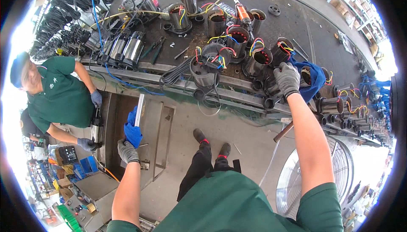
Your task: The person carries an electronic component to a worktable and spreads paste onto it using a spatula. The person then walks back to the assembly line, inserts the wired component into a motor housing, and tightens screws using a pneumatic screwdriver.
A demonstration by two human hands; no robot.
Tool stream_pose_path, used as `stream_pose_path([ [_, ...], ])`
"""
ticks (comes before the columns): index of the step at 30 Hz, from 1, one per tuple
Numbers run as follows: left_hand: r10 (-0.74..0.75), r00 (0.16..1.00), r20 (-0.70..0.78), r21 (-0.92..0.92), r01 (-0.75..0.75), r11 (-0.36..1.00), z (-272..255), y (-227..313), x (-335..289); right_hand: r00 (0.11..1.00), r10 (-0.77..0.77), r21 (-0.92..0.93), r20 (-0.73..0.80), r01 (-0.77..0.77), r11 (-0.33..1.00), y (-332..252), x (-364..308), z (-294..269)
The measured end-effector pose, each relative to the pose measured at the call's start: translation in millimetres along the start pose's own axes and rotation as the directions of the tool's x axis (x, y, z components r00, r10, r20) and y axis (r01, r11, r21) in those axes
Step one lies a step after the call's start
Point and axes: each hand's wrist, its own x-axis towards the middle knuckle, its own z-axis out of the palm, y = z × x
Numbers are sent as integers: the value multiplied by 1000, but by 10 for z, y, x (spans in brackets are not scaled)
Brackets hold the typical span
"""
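Note:
My left hand (128, 150), in a grey knit glove, is closed round the lower end of a blue cloth (133, 129). A flat silver metal strip (140, 110) sticks up beside the cloth; whether I hold it too, I cannot tell. At the bench's near edge my right hand (287, 79), gloved alike, has its fingers curled by a metal motor housing (280, 53) with coloured wires. A second blue cloth (314, 78) bunches against this hand, partly over another housing (305, 76). What lies under the fingers is hidden.
Several wired housings (258, 58) crowd the dark bench (292, 11), with an orange power screwdriver (243, 13) among them. On the left, a co-worker (59, 88) in green handles a shiny cylinder (96, 126). A caged fan (339, 164) stands at lower right. Pliers (159, 47) lie on the bench.

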Motion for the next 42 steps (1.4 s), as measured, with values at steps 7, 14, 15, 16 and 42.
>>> stream_pose_path([
  [7,-3,998,69,-211,18,977,171,-234,128,999,-12,15,33,11,1000,-35,-176,-59],
  [14,20,995,97,-414,22,910,330,-524,162,947,-307,168,93,289,942,68,-307,-146],
  [15,-6,994,106,-479,56,876,319,-488,151,947,-304,185,106,281,942,66,-315,-159],
  [16,-44,986,164,-569,131,812,332,-498,168,940,-329,186,87,309,933,78,-304,-158],
  [42,158,982,-99,61,-153,986,13,1190,-1430,872,-475,104,119,465,879,525,1459,-546],
])
